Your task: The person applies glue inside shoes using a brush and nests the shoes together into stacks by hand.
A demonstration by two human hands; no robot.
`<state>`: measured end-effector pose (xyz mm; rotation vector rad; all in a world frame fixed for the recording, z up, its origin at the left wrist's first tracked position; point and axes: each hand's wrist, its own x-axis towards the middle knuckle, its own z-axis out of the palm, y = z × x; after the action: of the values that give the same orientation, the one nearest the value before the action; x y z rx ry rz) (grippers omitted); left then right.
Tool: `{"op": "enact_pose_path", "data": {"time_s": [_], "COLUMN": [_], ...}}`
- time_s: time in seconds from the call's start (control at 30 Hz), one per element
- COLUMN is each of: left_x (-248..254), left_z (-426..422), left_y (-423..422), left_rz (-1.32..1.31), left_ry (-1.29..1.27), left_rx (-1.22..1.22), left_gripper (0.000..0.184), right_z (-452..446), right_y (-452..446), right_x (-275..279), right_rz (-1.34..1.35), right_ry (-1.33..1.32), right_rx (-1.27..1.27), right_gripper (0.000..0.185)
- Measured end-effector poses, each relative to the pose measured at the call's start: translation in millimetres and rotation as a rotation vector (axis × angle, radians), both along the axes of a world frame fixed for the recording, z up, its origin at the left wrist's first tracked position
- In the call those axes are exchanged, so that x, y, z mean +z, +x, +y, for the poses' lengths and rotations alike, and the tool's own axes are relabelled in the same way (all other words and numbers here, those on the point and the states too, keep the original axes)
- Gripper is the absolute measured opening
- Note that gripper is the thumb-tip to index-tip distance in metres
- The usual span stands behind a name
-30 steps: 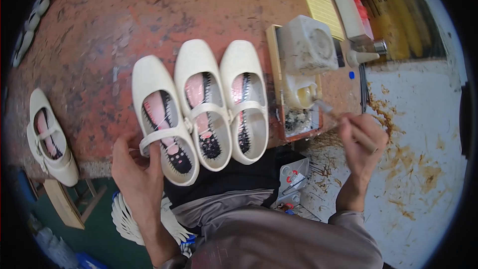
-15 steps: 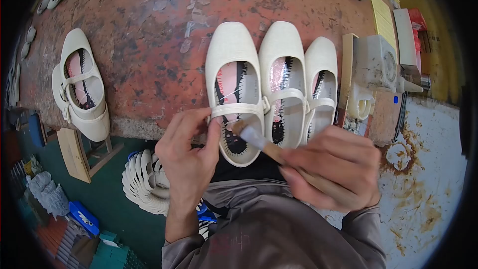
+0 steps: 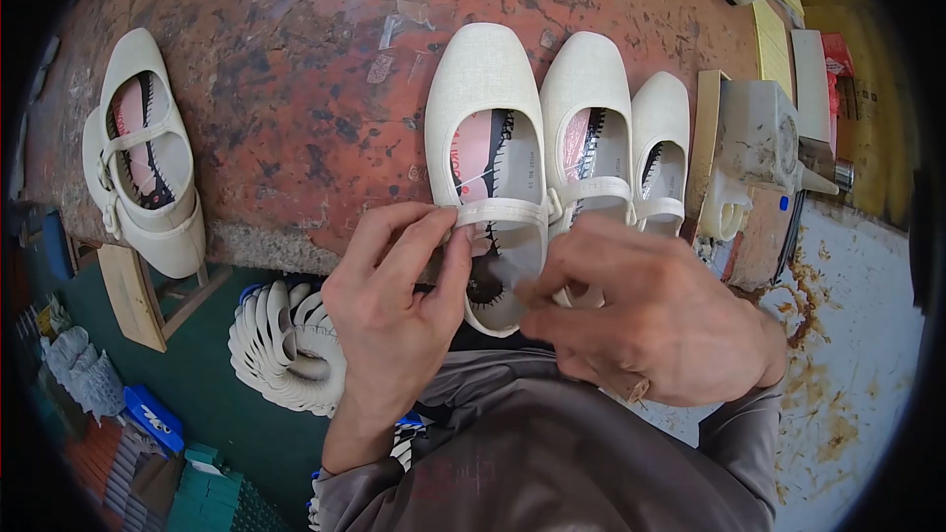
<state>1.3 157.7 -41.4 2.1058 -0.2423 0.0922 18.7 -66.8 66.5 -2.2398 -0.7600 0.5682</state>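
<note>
Three off-white strapped shoes stand side by side, toes pointing away from me, at the edge of the worktable. The left shoe (image 3: 483,69) is the largest in view, next to the middle shoe (image 3: 588,74) and the right shoe (image 3: 658,103). My left hand (image 3: 399,296) pinches the left shoe's side where its strap meets the upper. In my right hand (image 3: 650,315) is a brush (image 3: 639,391) with a wooden handle, closed in the fingers. Its blurred head dips into the left shoe's heel opening, over the black stitched lining. My right hand covers the heels of the other two shoes.
Another pair of off-white shoes (image 3: 148,153) lies stacked at the left of the red worn table (image 3: 305,89). A bundle of white pieces (image 3: 286,350) sits below its edge, near a wooden stool (image 3: 133,296). A grey container (image 3: 759,128) stands at right.
My right hand and the brush have moved left and the brush head sits lower in the left shoe. The shoes appear shifted slightly right as the view moves.
</note>
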Motion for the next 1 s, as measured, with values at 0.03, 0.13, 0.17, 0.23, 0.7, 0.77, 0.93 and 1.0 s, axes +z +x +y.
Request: {"op": "enact_pose_path", "data": {"time_s": [0.03, 0.13, 0.17, 0.23, 0.7, 0.77, 0.93, 1.0], "left_x": [0, 3, 4, 1, 4, 7, 14, 11], "left_z": [-1, -1, -1, 2, -6, -5, -2, 0], "left_y": [0, -1, -2, -3, -5, -4, 1, 0], "left_rz": [0.002, 0.016, 0.022, -0.003, -0.01, 0.038, 0.121, 0.124], "left_ry": [-0.007, 0.006, 0.017, 0.014, 0.057, 0.034, 0.021, -0.009], "left_rx": [0.003, 0.018, 0.026, 0.028, 0.031, 0.065, 0.081, 0.059], "left_gripper": [0.024, 0.026, 0.027, 0.027, 0.024, 0.022, 0.02, 0.02], "right_z": [3, 3, 2, 7, 17, 19, 25, 23], "right_y": [0, -9, -14, -26, -82, -62, -50, -69], "right_x": [0, -3, -9, -38, -17, -38, -69, -41], "right_rz": [-0.083, -0.192, -0.203, -0.471, -0.524, -0.644, -0.668, -0.569], "right_ry": [-0.051, 0.01, 0.066, 0.04, -0.116, -0.171, -0.127, -0.098], "right_rx": [-0.036, -0.116, -0.135, -0.188, -0.203, -0.194, -0.142, -0.168], "right_gripper": [0.035, 0.036, 0.037, 0.037, 0.042, 0.044, 0.057, 0.043]}}
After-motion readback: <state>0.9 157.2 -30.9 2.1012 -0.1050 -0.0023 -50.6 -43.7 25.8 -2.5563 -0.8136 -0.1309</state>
